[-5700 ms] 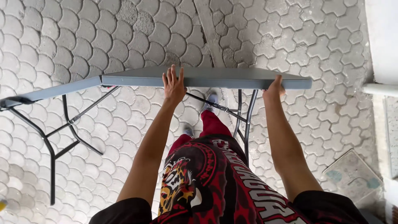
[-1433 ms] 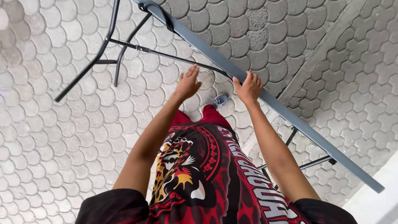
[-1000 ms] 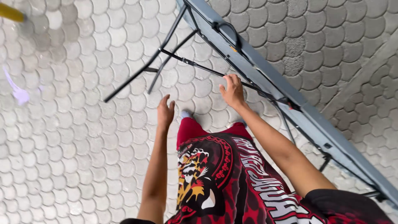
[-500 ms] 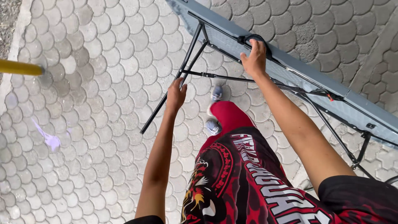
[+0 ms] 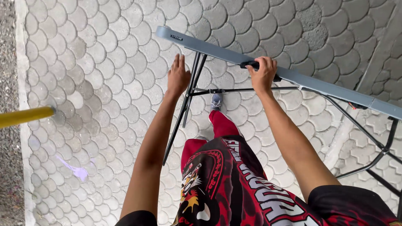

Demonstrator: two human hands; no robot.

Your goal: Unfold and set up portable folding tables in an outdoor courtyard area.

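**Grey folding table held on its side**

Grey plastic makes up the folding table (image 5: 318,86), which stands tipped on its side, so only its thin long edge shows. That edge runs from the upper middle of the view down to the right side, above the paving stones (image 5: 104,83).

The right hand (image 5: 263,74) is on the table's long edge. Its fingers (image 5: 268,62) curl over the top and close around the black handle (image 5: 251,65) fixed there. The thumb side is hard to see.

The left hand (image 5: 178,77) is flat and open, fingers straight and close together, holding nothing. It sits just below the table's edge, near the corner, right beside the black metal legs (image 5: 190,100). Whether it touches the legs or the table is not clear.

The table's far right end is cut off by the side of the view. Its wide top face is hidden, since it is turned away. More black leg bars (image 5: 368,138) show under the right part, and some run out of view.

Below the hands are red and black shorts (image 5: 226,184) with a bright picture, and one shoe (image 5: 216,100) on the stones. A yellow pole (image 5: 25,117) pokes in from the left. A pale purple mark (image 5: 75,169) lies on the ground.
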